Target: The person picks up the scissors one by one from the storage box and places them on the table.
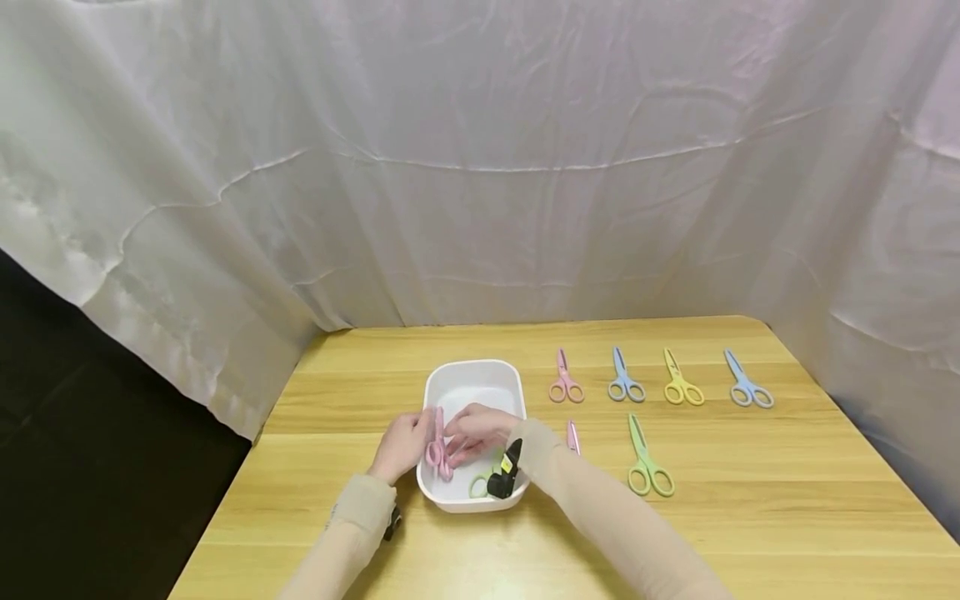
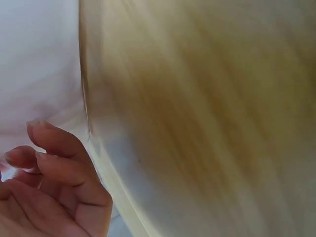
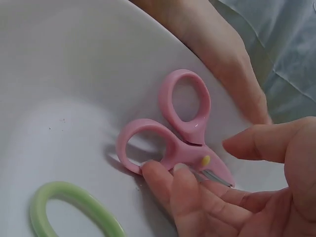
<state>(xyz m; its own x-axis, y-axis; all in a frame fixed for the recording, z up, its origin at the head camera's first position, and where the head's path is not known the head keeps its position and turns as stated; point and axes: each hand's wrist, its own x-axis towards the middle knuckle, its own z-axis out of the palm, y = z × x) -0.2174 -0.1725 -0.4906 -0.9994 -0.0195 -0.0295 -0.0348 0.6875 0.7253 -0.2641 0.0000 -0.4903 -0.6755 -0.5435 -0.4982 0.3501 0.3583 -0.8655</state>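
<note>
A white plastic tub (image 1: 474,506) stands on the table, holding pink scissors (image 3: 188,131) and green scissors (image 3: 69,190). My left hand (image 1: 401,446) holds the tub's left side at the rim; its fingers look curled in the left wrist view, though their contact with the wall is partly hidden. Inside the tub is my right hand (image 1: 476,429). Its fingertips touch the pink scissors near the pivot and lower handle loop, while the thumb stands apart from them. The pink scissors lean against the tub's left wall, handles toward me in the head view.
Right of the tub, a back row has pink scissors (image 1: 564,379), blue scissors (image 1: 622,379), yellow scissors (image 1: 681,382) and more blue scissors (image 1: 745,382). Nearer lie green scissors (image 1: 645,458) and pink scissors (image 1: 573,437), partly hidden by my right arm. A pale curtain (image 1: 525,208) encloses the table.
</note>
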